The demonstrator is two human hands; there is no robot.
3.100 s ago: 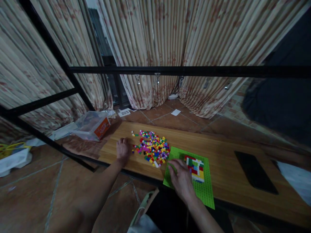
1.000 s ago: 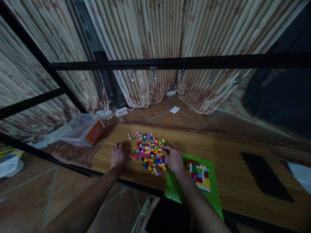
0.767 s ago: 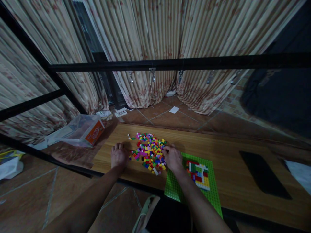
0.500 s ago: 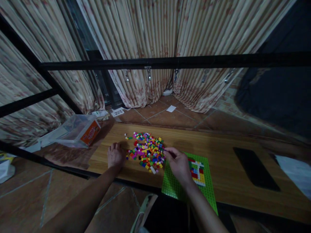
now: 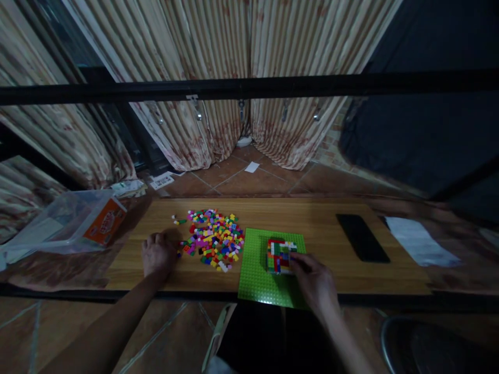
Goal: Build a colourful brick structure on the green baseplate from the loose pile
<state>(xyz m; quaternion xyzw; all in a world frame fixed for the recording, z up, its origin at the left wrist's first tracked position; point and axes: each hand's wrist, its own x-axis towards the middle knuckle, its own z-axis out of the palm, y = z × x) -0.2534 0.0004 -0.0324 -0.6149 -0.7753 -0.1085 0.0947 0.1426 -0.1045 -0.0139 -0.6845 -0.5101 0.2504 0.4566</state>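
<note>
- While the person leans over the low wooden bench [image 5: 319,218], the right hand [image 5: 315,283] rests on the green baseplate [image 5: 257,270], fingertips touching the right side of the small multicoloured brick build [image 5: 279,254]; whether a loose brick is pinched between them cannot be told in this dim light.
- That brick build stands on the far right part of the baseplate, and the baseplate lies at the near edge of the bench, about midway along it, its front edge slightly overhanging.
- Over to the left, the left hand [image 5: 156,254] lies knuckles-up on the bench with the fingers curled loosely, holding nothing that shows, just beside the left fringe of the pile of loose bricks [image 5: 212,240].
- Spread between the left hand and the baseplate, the pile of loose bricks reaches toward the far edge.
- A black phone [image 5: 362,237] lies flat toward the right end of the bench, well apart from both hands, with a white sheet [image 5: 419,241] beyond it.
- Off the left end sits a clear plastic box with an orange label [image 5: 78,221].
</note>
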